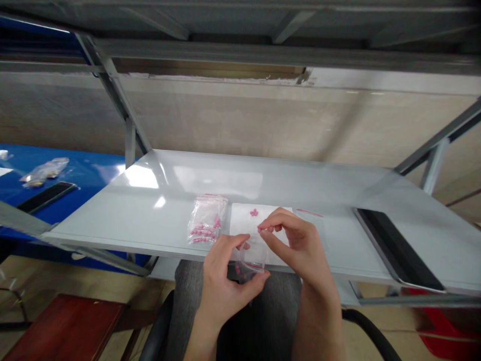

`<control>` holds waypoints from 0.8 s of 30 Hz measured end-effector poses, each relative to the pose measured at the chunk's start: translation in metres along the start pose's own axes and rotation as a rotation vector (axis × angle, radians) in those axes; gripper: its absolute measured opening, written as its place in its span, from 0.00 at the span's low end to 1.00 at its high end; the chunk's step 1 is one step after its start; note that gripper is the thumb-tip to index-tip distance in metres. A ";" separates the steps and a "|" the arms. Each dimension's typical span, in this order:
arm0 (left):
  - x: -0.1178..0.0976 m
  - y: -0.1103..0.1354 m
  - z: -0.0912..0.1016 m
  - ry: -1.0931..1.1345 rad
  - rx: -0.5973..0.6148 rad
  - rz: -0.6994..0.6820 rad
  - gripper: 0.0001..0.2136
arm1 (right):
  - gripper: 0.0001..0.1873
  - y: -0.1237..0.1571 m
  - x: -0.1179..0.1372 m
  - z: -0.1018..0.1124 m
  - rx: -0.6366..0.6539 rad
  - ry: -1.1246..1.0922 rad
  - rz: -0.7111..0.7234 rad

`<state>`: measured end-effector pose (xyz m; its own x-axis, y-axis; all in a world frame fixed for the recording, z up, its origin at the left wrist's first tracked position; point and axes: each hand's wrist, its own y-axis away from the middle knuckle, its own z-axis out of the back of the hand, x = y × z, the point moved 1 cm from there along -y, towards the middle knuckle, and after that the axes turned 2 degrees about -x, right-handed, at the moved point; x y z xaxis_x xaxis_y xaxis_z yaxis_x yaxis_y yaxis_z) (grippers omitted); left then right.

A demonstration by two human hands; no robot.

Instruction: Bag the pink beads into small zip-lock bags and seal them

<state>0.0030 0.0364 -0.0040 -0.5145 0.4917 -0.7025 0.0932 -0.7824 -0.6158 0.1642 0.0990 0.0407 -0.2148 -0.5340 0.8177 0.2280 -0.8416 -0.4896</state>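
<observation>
My left hand (229, 281) grips a small clear zip bag (252, 258) by its rim, thumb and fingers spreading its mouth. Several pink beads show through the plastic low in the bag. Above the bag's mouth, my right hand (296, 240) pinches a small pink bead (260, 230) between thumb and forefinger. A little cluster of pink beads (254, 212) lies on a white sheet of paper (240, 214) just beyond the hands. To the left is a stack of clear zip bags (206, 218) with pink beads inside. Another flat clear zip bag (311, 214) lies right of the paper, partly behind my right hand.
A large dark phone (394, 245) lies on the white shelf (143, 220) at the right. Grey metal posts (116, 95) frame the shelf, with a low beam overhead. On a blue table (97, 173) to the left are another phone (48, 195) and clear bags (47, 170).
</observation>
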 end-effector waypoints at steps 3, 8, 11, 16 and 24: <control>-0.001 0.000 0.000 0.006 -0.014 -0.005 0.21 | 0.08 0.003 0.009 0.003 0.093 -0.098 0.027; -0.002 -0.001 0.001 0.000 -0.011 -0.011 0.20 | 0.06 0.000 -0.011 0.000 -0.026 0.036 -0.001; -0.002 0.000 0.001 0.001 -0.018 -0.014 0.20 | 0.08 -0.005 -0.034 -0.005 -0.154 0.335 -0.012; -0.001 0.001 -0.001 0.012 -0.020 -0.022 0.21 | 0.08 -0.012 -0.061 -0.016 -0.215 0.559 -0.020; -0.002 -0.001 -0.001 0.005 -0.018 -0.022 0.20 | 0.11 -0.018 -0.064 -0.023 -0.096 0.645 -0.024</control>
<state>0.0047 0.0364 -0.0028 -0.5119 0.5110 -0.6905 0.0968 -0.7644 -0.6374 0.1519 0.1464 -0.0096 -0.7525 -0.4316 0.4975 0.1368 -0.8413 -0.5230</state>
